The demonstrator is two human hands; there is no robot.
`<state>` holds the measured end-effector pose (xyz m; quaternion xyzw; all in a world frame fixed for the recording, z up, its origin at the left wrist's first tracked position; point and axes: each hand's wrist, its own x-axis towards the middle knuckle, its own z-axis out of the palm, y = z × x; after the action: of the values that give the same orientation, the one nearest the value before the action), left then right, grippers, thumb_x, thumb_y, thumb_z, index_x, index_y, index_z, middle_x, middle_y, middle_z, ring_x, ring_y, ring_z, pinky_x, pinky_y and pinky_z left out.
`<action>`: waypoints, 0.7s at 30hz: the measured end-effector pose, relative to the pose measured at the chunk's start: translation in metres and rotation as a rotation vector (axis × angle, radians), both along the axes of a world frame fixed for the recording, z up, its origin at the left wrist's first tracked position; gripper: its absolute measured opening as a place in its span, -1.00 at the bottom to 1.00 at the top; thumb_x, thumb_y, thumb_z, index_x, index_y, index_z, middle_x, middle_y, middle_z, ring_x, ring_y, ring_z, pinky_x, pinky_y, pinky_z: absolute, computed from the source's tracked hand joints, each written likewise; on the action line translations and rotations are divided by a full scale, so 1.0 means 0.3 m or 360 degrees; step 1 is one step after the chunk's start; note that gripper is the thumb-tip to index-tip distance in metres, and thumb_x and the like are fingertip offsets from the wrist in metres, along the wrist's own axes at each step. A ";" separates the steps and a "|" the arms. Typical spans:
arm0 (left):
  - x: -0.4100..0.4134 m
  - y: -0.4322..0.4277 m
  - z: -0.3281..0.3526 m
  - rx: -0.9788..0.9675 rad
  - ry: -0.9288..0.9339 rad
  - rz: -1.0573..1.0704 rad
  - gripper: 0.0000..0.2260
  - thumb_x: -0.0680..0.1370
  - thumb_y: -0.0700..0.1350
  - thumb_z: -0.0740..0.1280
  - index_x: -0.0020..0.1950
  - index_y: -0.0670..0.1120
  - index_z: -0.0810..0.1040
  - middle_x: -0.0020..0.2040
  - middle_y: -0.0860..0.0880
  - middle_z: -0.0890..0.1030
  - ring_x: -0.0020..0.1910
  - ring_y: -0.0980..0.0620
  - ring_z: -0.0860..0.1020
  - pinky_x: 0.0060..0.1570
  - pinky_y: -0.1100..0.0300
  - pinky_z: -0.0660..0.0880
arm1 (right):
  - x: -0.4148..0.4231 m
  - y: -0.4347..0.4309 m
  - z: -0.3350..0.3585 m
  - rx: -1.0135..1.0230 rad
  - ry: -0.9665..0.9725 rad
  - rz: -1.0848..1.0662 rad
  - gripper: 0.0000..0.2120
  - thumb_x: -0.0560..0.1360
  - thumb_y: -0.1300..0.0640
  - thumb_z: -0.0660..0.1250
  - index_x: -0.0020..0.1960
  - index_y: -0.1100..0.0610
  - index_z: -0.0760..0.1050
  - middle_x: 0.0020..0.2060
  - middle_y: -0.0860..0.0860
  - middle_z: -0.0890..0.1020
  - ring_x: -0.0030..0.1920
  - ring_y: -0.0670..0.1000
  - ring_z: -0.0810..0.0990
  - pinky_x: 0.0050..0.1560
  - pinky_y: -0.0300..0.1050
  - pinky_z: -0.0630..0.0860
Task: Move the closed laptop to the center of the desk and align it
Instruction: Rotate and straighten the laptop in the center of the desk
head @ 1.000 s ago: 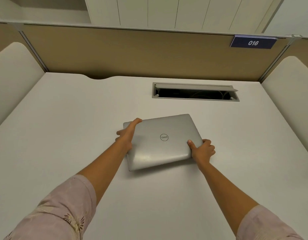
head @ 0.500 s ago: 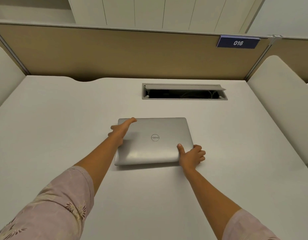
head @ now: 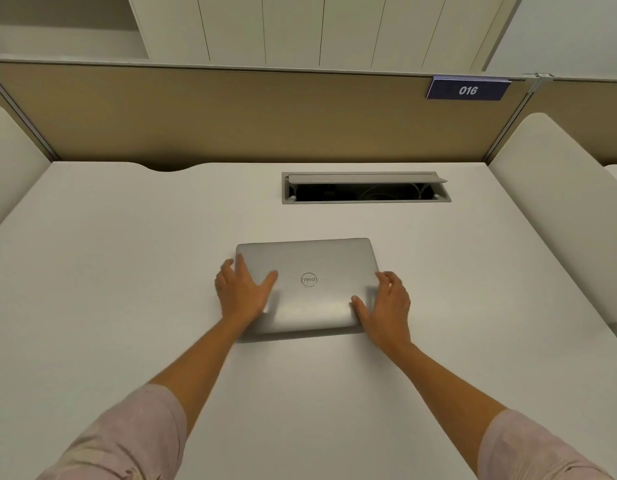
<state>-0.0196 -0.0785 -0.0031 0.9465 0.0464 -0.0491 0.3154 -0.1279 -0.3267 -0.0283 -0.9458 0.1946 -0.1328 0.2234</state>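
The white desk (head: 127, 271) fills most of the view, backed by a tan partition (head: 230, 116) with pale cabinet panels above it. Rounded white side dividers stand at the left and right edges of the desk. Set into the desk near its far edge, right of middle, is a cable tray (head: 366, 188) with its lid propped open; cords show dimly inside, though the dark makes them hard to make out.

The closed laptop (head: 320, 268), silver, logo on the lid, lies flat near the middle of the desk, nearer the person than the cable tray and apart from it. Its long edges run roughly parallel to the desk's far edge.

The left hand (head: 243, 292) lies palm-down on the lid's left portion, fingers spread, outer fingers reaching past the left edge. The right hand (head: 386, 306) sits at the near right corner, thumb on the lid, fingers curled loosely beside the right edge. Neither hand is clamped on the laptop.

Pink patterned sleeves cover both upper arms. A small blue plate (head: 468, 89) reading 016 hangs on the partition's top right.
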 end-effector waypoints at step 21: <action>-0.198 0.076 -0.153 0.0610 -0.0224 -0.1098 -0.21 0.44 0.31 -0.33 0.60 0.01 0.03 0.62 -0.08 -0.04 0.61 -0.13 -0.04 0.54 -0.09 -0.17 | -0.046 0.032 -0.115 -0.0221 0.0182 0.0836 -0.47 0.62 -0.03 0.15 0.54 0.07 0.13 0.54 -0.03 0.16 0.55 -0.01 0.08 0.50 -0.13 -0.13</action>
<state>-0.0789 -0.0556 -0.0491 0.9493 -0.2876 -0.0778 0.1004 -0.1416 -0.3170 -0.0629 -0.9829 -0.0546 -0.0297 0.1734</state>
